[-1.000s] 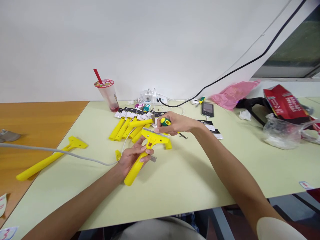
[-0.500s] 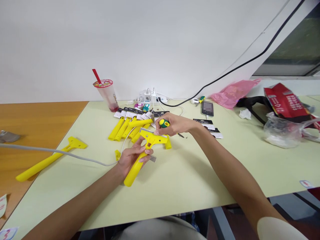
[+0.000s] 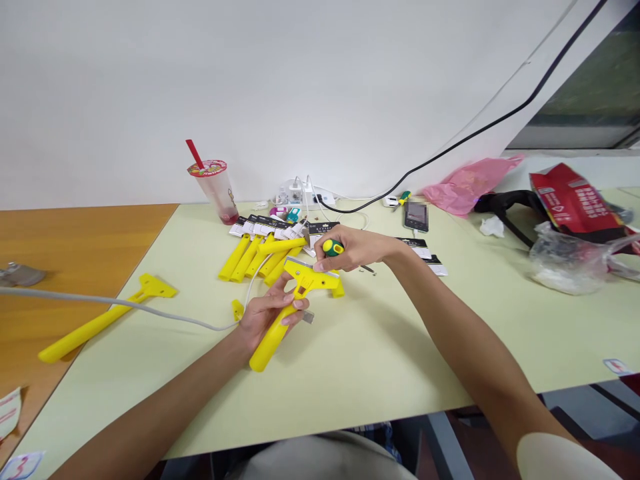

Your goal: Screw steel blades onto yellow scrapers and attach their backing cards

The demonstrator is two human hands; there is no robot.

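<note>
My left hand (image 3: 267, 312) grips the handle of a yellow plastic scraper (image 3: 293, 303), holding it tilted just above the pale green table (image 3: 380, 340). My right hand (image 3: 353, 248) is closed around a small screwdriver (image 3: 332, 247) with a green and yellow handle, its tip down at the scraper's wide head. A small metal blade piece (image 3: 308, 317) lies on the table by my left fingers.
A pile of yellow scrapers (image 3: 260, 255) with carded labels lies behind. Another yellow scraper (image 3: 103, 319) rests at the left over the wooden table's edge. A grey cable (image 3: 120, 303), a drink cup (image 3: 216, 188), a phone (image 3: 416, 216), a power strip (image 3: 305, 195), pink and red bags are around.
Almost nothing differs. The view shifted slightly; both hands keep their hold on the scraper and screwdriver.
</note>
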